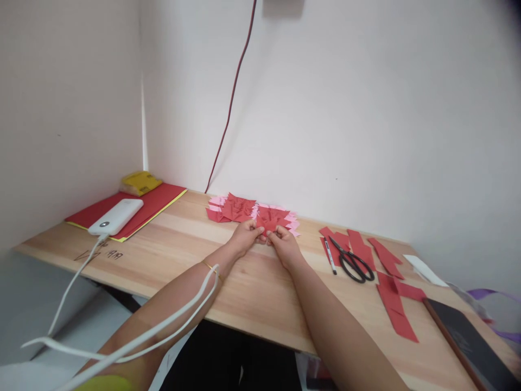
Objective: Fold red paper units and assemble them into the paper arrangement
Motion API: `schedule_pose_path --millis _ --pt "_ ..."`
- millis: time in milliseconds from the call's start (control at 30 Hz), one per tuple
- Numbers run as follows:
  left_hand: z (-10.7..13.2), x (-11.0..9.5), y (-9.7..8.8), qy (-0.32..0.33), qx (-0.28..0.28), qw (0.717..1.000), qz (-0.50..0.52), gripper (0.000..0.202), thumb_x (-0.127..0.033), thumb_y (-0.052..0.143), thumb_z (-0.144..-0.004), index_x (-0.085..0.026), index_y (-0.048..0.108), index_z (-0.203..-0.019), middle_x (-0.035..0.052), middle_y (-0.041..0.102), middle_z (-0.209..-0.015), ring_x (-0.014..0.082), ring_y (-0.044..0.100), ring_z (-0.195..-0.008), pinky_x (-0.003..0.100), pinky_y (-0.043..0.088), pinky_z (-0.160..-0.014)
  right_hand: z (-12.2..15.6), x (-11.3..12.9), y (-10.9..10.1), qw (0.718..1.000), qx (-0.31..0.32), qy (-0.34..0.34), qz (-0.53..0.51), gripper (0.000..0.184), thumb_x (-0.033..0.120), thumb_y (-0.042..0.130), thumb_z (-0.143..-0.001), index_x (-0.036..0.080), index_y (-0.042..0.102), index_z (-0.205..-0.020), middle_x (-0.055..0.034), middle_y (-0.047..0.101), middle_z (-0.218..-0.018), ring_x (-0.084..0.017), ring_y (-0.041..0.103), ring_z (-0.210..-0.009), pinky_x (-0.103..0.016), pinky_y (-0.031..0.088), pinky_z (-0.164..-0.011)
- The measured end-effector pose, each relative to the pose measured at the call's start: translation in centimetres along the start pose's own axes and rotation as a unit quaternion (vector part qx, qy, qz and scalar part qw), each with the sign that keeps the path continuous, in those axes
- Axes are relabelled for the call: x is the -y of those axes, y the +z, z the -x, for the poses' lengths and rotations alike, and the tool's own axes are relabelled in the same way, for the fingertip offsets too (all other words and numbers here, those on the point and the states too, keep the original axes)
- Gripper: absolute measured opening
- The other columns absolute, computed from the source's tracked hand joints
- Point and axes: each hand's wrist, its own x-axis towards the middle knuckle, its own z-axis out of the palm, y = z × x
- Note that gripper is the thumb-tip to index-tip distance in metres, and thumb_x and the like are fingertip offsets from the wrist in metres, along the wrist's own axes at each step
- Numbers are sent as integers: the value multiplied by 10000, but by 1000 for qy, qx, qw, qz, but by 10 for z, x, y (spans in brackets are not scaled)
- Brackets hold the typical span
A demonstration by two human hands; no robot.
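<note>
Just below the frame's center, the left hand (245,238) and right hand (287,247) are pinching the lower edge of a red paper piece (267,221); pink and red cut papers (239,207) are lying beside it. At right, black scissors (355,264) are resting partly on red strips (359,243).

Wood-grain table (260,288): red sheets (152,207) left, pleated red-and-pink papers (239,207) at back, red strips (393,309) and dark slab (468,342) right.
</note>
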Motion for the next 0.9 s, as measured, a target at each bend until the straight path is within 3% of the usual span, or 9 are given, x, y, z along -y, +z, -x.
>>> schedule_pose_path --millis 167,367,533,900 --pt "-1 4 -2 14 -10 1000 -20 269 -251 709 -705 -151 463 -659 -7 600 -533 105 597 -510 263 522 -583 2 5 1 999 14 3 29 219 382 617 -709 186 521 -688 28 553 -601 -110 479 -564 -241 377 -566" --pt "0 3 1 40 -16 997 -57 225 -227 689 -709 -148 481 -674 2 610 -530 112 590 -500 259 497 -574 -1 -1 1 997 -18 -2 72 219 378 598 -709 188 494 -671 37 519 -560 -110 457 -538 -237 347 -525" --pt "2 0 3 27 11 1000 -12 241 -228 739 -647 -128 532 -719 4 606 -577 103 577 -529 268 502 -595 0 4 1 997 -11 -9 80 200 382 560 -718 185 527 -714 30 539 -580 -121 479 -556 -242 371 -541" --pt "-3 -1 0 43 -17 999 5 254 -285 759 -585 -124 568 -631 -23 543 -520 65 464 -462 218 392 -501 2 3 1 982 10 -52 180 264 456 537 -763 208 486 -690 20 544 -601 -143 485 -563 -262 363 -545"
